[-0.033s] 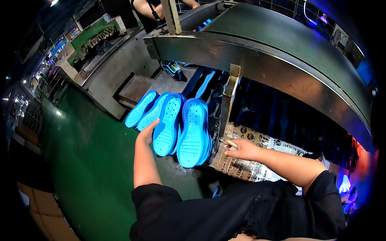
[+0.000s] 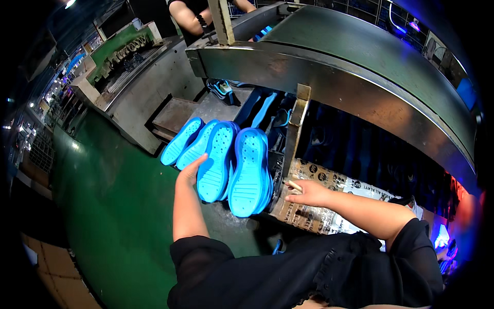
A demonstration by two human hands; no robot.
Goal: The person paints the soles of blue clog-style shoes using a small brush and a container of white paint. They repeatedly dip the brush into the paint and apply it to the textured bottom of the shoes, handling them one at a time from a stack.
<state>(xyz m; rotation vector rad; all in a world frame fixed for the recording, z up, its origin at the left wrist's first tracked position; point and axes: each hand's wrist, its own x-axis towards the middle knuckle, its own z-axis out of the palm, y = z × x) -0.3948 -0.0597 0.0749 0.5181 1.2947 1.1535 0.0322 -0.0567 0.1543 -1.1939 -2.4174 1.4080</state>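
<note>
Several bright blue shoe soles [image 2: 216, 165] stand tilted side by side in front of me, with small holes at the far ends and grooves at the near ends. My left hand [image 2: 190, 174] grips the left edge of the middle ones; the thumb shows against the side, while the other fingers are hidden. Just right of it is a thicker stack of blue soles [image 2: 249, 172], which neither hand touches. My right hand [image 2: 310, 194] is closed on a short pale stick-like handle [image 2: 294, 186]; its other end is hard to make out.
A brown patterned carton [image 2: 309, 219] wrapped in clear film lies under my right forearm. Above it runs a conveyor with a metal side rail [image 2: 339, 77] and a green belt [image 2: 360, 44]. An upright metal post [image 2: 294, 129] stands beside the soles. Another person's arm [image 2: 188, 18] is beyond.
The view has shifted very slightly, and the other person's arm at the far side has moved a little. My hands keep the same hold.
</note>
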